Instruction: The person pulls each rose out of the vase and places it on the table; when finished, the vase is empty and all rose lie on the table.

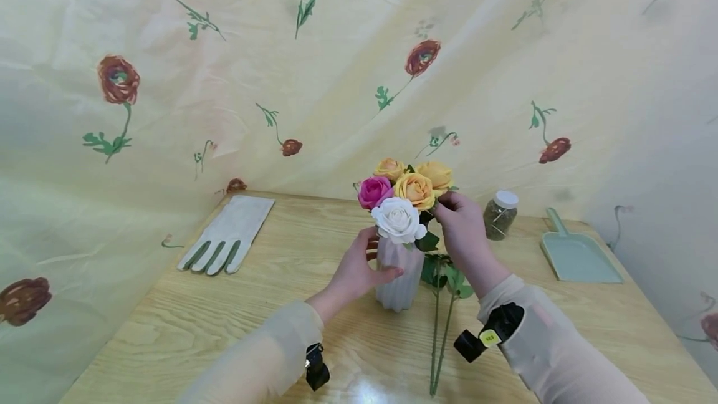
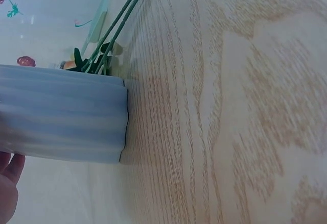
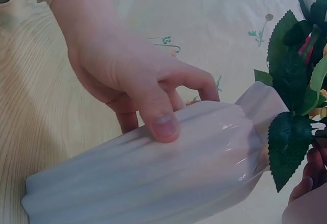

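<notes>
A white fluted vase [image 1: 399,276] stands upright on the table, holding a bunch of artificial roses. Around its left side curls my left hand [image 1: 354,272], its thumb [image 3: 166,126] pressed on the front in the right wrist view. At the bunch's right edge, my right hand [image 1: 464,229] pinches just under a yellow rose [image 1: 435,174]; the stem there is mostly hidden. Other blooms are a white rose [image 1: 398,220] in front, a magenta rose [image 1: 374,192] at left and more yellow ones. Dark green leaves [image 3: 288,145] hang over the vase's mouth.
Two green stems [image 1: 436,335] with leaves lie on the table right of the vase, their far ends hidden behind my right hand. A white-lidded jar [image 1: 500,216] and a pale green dustpan [image 1: 580,257] stand farther right. A white and green glove [image 1: 229,235] lies at left.
</notes>
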`<state>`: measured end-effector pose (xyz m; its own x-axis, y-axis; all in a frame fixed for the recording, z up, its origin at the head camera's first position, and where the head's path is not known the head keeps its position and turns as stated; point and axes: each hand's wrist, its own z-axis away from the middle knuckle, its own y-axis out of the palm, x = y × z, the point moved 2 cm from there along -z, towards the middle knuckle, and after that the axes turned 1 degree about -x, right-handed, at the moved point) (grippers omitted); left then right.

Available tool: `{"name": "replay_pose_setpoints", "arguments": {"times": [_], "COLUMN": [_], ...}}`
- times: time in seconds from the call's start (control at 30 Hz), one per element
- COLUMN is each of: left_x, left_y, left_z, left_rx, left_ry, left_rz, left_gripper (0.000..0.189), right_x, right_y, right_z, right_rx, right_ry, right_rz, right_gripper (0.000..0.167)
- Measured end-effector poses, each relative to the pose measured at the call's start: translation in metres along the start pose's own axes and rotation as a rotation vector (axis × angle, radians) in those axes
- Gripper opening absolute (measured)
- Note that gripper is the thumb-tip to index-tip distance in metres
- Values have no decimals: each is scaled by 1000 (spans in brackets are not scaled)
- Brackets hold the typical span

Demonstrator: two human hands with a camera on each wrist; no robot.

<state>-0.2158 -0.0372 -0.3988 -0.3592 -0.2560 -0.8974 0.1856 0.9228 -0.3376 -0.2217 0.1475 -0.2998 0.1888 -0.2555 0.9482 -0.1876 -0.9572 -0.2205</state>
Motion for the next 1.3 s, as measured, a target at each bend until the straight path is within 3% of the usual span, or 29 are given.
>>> {"name": "replay_pose_setpoints", "arguments": {"times": [0.13,0.23,0.47,0.73,1.0,1.3], "left_x": [0,0,-1,-1,-1,-3], "left_y": [0,0,0,1,1,0], "left_z": [0,0,1,2,1,1], "left_rx": [2,-2,-6,-3,-3,-2], "left_ry": [1,-8,-6,-34,-9,-19], "left_rz": [-5,-6,0,4,14,25], "left_gripper": [80,80,79,80,78,79], "right_x": [6,10,18,29,41,49], "right_y": [-3,-7,-17,-24,-27,-36], "right_z": [-1,-1,-2,-4,-6,-7], "right_rx": [-44,-74,-85,-140,-91,-61], "right_ry": [-22,-39,0,14,-78,-160], "right_rz": [-14,-16,-171,-254,-550,-772], "right_gripper": [14,22,25,27,11,13]}}
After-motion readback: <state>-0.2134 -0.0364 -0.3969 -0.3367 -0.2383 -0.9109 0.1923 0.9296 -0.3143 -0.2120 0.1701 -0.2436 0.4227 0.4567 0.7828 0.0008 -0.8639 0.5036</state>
